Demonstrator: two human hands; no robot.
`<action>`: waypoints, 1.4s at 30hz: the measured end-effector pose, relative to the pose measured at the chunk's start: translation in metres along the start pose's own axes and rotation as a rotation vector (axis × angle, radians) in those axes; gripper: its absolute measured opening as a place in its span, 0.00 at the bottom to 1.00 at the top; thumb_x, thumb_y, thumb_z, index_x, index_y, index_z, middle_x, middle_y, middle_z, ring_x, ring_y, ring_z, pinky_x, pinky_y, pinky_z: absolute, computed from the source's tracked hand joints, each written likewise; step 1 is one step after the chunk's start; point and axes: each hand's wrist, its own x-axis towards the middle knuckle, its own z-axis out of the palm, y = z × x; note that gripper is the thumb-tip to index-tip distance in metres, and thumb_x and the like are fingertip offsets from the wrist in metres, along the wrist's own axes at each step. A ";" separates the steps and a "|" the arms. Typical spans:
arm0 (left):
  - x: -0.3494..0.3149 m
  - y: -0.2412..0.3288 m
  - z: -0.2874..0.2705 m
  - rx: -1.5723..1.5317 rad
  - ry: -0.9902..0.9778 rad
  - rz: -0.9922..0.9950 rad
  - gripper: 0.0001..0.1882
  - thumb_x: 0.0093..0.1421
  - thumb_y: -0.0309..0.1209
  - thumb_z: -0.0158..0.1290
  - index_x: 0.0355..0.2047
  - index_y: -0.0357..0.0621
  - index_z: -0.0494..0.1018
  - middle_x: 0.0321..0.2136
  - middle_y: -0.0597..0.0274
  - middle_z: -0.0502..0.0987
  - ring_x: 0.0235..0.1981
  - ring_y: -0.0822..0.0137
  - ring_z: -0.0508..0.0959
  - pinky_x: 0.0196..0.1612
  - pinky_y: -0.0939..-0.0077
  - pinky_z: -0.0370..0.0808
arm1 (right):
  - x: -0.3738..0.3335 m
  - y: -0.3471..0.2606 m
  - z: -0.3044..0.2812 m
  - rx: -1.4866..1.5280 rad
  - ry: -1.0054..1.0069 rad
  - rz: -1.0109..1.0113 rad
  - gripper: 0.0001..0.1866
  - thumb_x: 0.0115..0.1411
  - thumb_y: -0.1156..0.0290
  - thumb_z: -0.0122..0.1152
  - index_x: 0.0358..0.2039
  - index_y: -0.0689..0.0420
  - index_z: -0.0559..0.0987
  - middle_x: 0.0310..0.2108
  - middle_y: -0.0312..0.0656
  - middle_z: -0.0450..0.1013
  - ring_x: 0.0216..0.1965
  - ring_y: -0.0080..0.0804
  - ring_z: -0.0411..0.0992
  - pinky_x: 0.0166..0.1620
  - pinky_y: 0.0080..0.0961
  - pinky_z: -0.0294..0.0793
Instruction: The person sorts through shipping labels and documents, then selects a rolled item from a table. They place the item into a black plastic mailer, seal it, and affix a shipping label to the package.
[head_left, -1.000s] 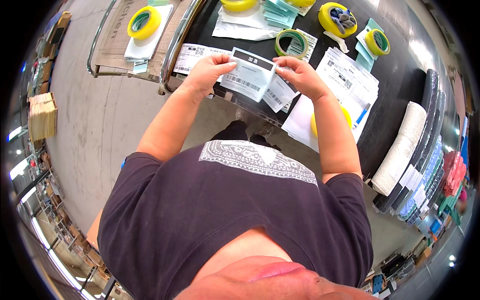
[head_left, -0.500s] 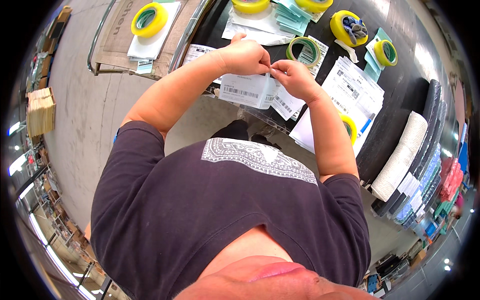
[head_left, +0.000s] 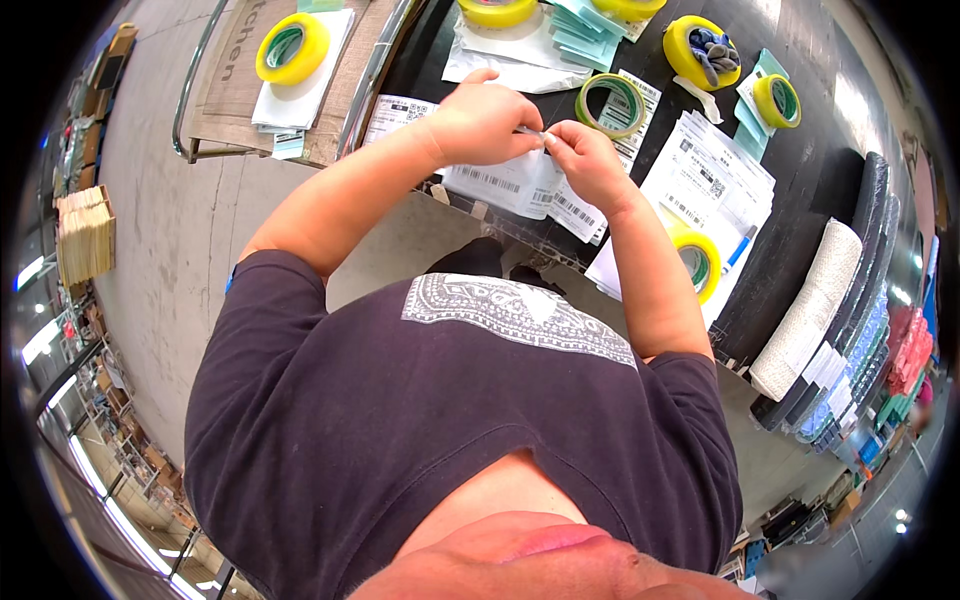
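Note:
At the near edge of the black table, my left hand (head_left: 490,122) and my right hand (head_left: 590,160) meet over a white barcode label sheet (head_left: 488,187). Both hands are closed, thumbs and fingertips pinching the sheet's upper part. The sheet hangs below my fingers, bent near its right side. Just beyond my right hand lies a nearly used tape roll (head_left: 638,115). A stack of printed sheets (head_left: 665,190) sits right of that hand. Beside my right forearm rests a yellow tape roll (head_left: 711,270), partly hidden by the arm, with a blue pen (head_left: 740,246) next to it.
A cart (head_left: 235,120) at the left carries a yellow tape roll (head_left: 315,50) on papers. Gloves (head_left: 715,55) lie in another roll (head_left: 676,55). Light-green slips (head_left: 580,35) are at the back. Long wrapped rolls (head_left: 810,310) stand along the table's right side.
The label sheet hangs a little differently and its right part has shifted slightly. My fingers remain pinched together at nearly the same place. The view has moved slightly.

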 end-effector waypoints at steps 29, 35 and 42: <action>-0.051 -0.022 -0.023 -0.253 -0.108 -0.334 0.13 0.50 0.29 0.64 0.35 0.35 0.78 0.29 0.50 0.80 0.31 0.62 0.79 0.38 0.70 0.74 | 0.011 0.038 0.026 -0.153 0.354 -0.716 0.07 0.56 0.79 0.60 0.35 0.56 0.74 0.28 0.42 0.71 0.32 0.44 0.68 0.38 0.36 0.69; -0.078 -0.027 -0.019 -0.482 -0.016 -0.479 0.10 0.51 0.27 0.62 0.33 0.34 0.77 0.27 0.57 0.79 0.30 0.70 0.77 0.37 0.74 0.73 | 0.012 0.052 0.026 -0.095 0.467 -0.676 0.06 0.58 0.79 0.59 0.36 0.56 0.74 0.29 0.42 0.72 0.32 0.42 0.70 0.39 0.34 0.70; -0.122 -0.060 -0.024 -0.696 -0.079 -0.427 0.09 0.50 0.22 0.60 0.34 0.37 0.77 0.31 0.63 0.78 0.34 0.73 0.76 0.41 0.76 0.72 | 0.003 0.045 0.014 0.038 0.390 -0.683 0.09 0.64 0.67 0.54 0.30 0.57 0.78 0.34 0.42 0.75 0.41 0.41 0.71 0.48 0.34 0.68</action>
